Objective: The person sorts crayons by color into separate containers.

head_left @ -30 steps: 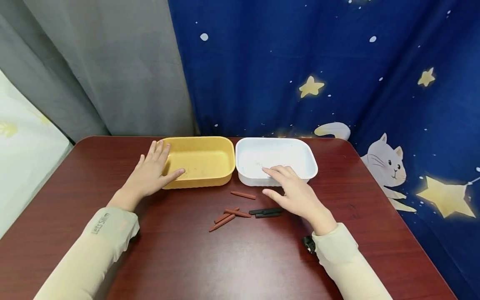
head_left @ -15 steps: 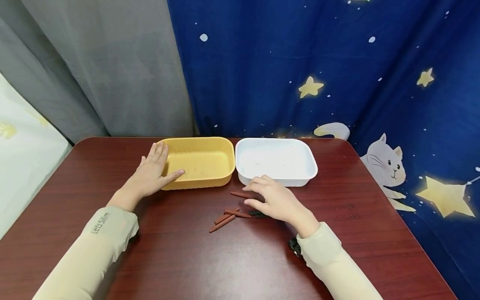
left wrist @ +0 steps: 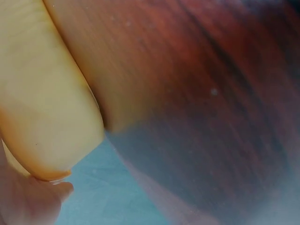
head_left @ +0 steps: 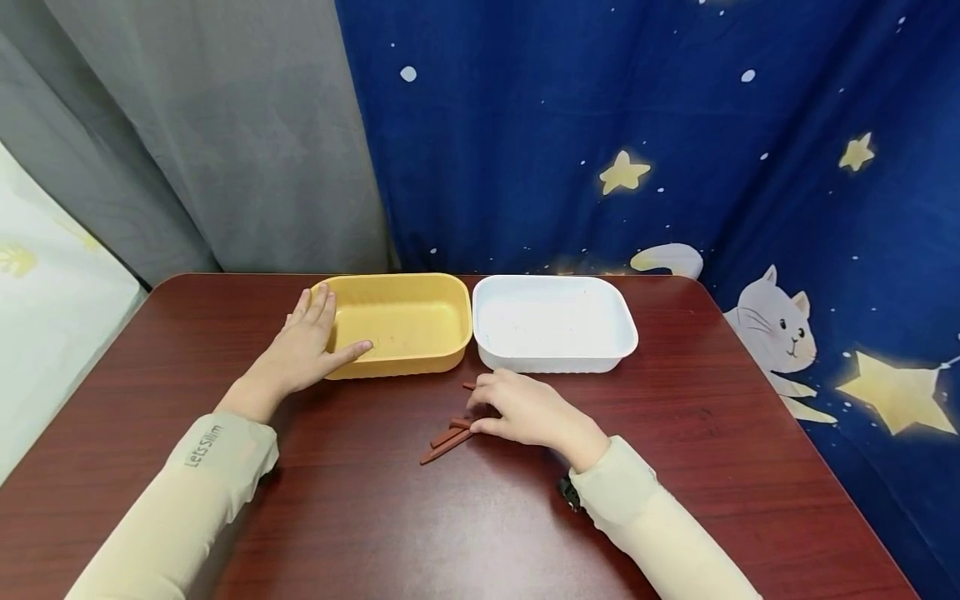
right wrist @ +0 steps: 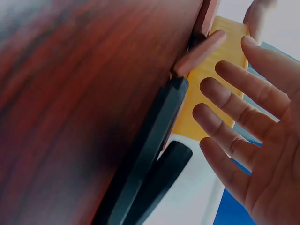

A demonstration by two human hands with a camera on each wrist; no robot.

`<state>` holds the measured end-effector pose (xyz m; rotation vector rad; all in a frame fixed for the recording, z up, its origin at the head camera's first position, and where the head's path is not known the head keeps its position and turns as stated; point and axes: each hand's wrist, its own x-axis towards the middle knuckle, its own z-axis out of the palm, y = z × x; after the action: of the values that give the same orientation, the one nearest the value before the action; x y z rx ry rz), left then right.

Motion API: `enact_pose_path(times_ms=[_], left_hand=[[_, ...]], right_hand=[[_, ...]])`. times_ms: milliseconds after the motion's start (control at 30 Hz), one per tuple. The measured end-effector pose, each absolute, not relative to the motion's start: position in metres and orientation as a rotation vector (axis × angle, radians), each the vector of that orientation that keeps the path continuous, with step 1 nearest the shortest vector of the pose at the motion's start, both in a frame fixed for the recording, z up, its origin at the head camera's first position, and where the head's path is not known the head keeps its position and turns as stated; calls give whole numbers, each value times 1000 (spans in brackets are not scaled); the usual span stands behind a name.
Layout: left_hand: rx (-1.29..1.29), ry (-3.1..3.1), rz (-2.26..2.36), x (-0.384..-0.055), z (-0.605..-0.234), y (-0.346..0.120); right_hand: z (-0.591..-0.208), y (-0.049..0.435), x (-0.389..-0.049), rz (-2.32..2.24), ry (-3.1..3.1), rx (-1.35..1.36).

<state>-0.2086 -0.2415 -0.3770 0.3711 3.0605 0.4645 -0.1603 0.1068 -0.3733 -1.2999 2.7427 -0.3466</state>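
My left hand (head_left: 300, 350) rests on the left rim of a yellow plastic bin (head_left: 405, 365), fingers straight and thumb over its front edge. Over the table, just right of several brown crayon-like sticks (head_left: 447, 447), hovers my right hand (head_left: 531, 412). Its fingers are spread and slightly bent in the right wrist view, with nothing between them. Two black faceted sticks (right wrist: 152, 126) and a brown stick (right wrist: 201, 54) lie beside those fingers. The hand hides the black sticks in the head view. Another brown stick (head_left: 468, 386) shows only its tip behind the fingers.
A white plastic bin (head_left: 555, 365) stands right of the yellow one, close against it. Both are near the far edge of the dark red wooden table (head_left: 360, 517). Grey and blue curtains (head_left: 525, 150) hang behind the table.
My right hand has moved left and toward me, from the front of the white bin to over the sticks, covering the black ones. My left hand stays in place on the yellow bin.
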Motion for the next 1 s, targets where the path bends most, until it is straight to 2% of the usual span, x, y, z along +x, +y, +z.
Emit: enact_pose_path(times_ms=[367,533,1000], left_hand=[[319,3003,451,-203,-370,-254],[375,3006,484,-206,-374,-251],[437,3014,455,-207,-376,-252]], right_hand=[[-376,84,-168,-218,2653,-1192],[-376,87,-169,-207,2659,-1132],[-375,86,-170,-356,2655,-1176]])
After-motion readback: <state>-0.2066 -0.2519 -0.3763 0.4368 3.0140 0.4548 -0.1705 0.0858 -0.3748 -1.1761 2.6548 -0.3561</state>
